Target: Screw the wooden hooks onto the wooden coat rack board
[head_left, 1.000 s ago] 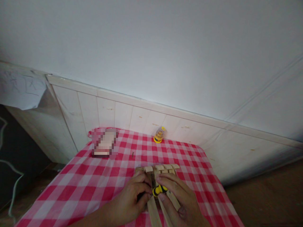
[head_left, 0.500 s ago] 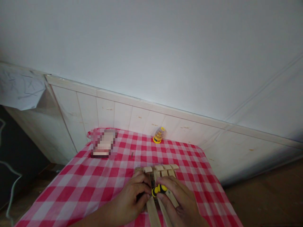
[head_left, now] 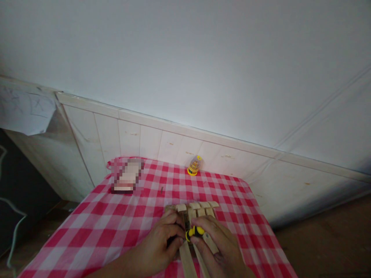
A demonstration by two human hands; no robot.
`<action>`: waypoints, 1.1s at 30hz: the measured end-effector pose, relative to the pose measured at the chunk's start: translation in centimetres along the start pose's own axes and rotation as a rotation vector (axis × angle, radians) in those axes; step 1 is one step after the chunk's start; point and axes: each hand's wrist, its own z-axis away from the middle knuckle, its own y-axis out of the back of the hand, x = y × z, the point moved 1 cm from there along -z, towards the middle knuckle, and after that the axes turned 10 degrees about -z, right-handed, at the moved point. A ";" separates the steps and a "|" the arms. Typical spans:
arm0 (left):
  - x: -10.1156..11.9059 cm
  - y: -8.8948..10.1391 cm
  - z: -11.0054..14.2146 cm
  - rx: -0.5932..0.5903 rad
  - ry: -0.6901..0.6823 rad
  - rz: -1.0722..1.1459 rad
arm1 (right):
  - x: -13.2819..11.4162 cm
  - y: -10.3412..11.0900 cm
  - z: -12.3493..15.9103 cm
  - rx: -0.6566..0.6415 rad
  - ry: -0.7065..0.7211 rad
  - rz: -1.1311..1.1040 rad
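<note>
A small yellow-and-black screwdriver [head_left: 198, 231] lies across the fingers of my right hand [head_left: 222, 243], pinched between thumb and fingertips. My left hand [head_left: 164, 239] is closed close to the screwdriver's left end, thumb and forefinger drawn together. What sits between those fingers is hidden. Under both hands is a pale wooden piece made of several strips [head_left: 188, 260], with short curved blocks [head_left: 194, 206] along its far edge. The hands cover much of its middle. One strip near my right hand shows a dark dot like a screw.
A red-and-white checked cloth [head_left: 95, 227] covers the table. At the back stands a clear-topped yellow screwdriver-bit case [head_left: 194, 166] by the white panelled wall [head_left: 150, 143]. A blurred-out, phone-like slab [head_left: 127, 177] lies at left. A small dark sliver [head_left: 162, 190] rests on the cloth.
My right fingers and thumb have shifted slightly around the screwdriver handle, and its yellow and black parts show at a different turn. My left hand and the wooden piece have stayed put.
</note>
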 end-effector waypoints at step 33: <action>0.1 0.0 -0.1 0.012 -0.005 0.018 | -0.1 -0.3 0.2 0.016 -0.024 0.042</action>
